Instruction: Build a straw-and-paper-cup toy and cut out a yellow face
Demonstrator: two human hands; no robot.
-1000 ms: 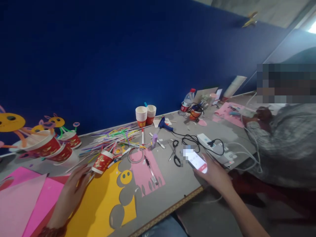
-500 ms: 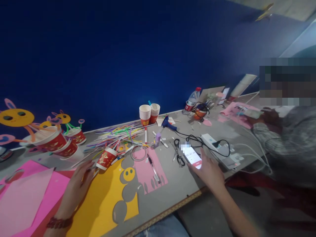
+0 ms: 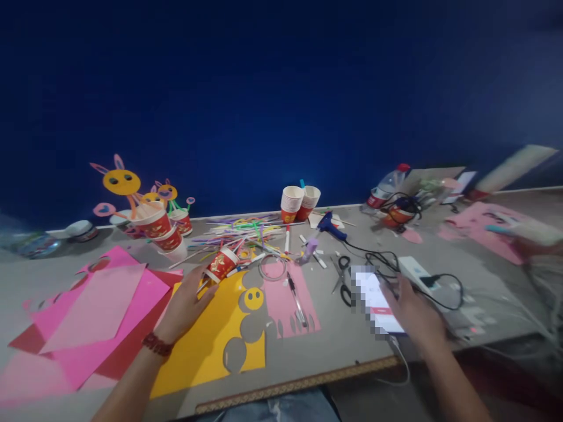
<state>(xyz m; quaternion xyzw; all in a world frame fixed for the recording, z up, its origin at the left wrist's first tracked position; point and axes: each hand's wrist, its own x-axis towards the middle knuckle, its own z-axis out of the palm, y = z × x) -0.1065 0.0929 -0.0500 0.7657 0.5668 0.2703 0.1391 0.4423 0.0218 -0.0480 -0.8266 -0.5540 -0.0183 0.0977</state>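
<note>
My left hand (image 3: 187, 305) has its thumb and fingers around the lower end of a red patterned paper cup (image 3: 222, 265). The cup is tilted, with drinking straws at its mouth, above a yellow paper sheet (image 3: 193, 334) with round cut-outs. A small yellow smiling face (image 3: 253, 299) lies on that sheet. On the right, my right hand (image 3: 416, 313) grips the near right side of a lit smartphone (image 3: 373, 299), partly blurred, with a white cable at its lower end. Black-handled scissors (image 3: 345, 281) lie just left of the phone.
Finished animal-faced cups (image 3: 152, 220) stand at the left, behind pink paper sheets (image 3: 97, 305). Loose straws (image 3: 246, 231), stacked cups (image 3: 291, 202), a blue glue gun (image 3: 329, 225), a pen (image 3: 298, 302) and a power strip (image 3: 417, 272) spread across the table. Another person's hand is blurred at the far right.
The view has swung left, so things sit further right. My right hand and the phone have moved away from the scissors, towards the table's near edge. My left hand stays at the cup.
</note>
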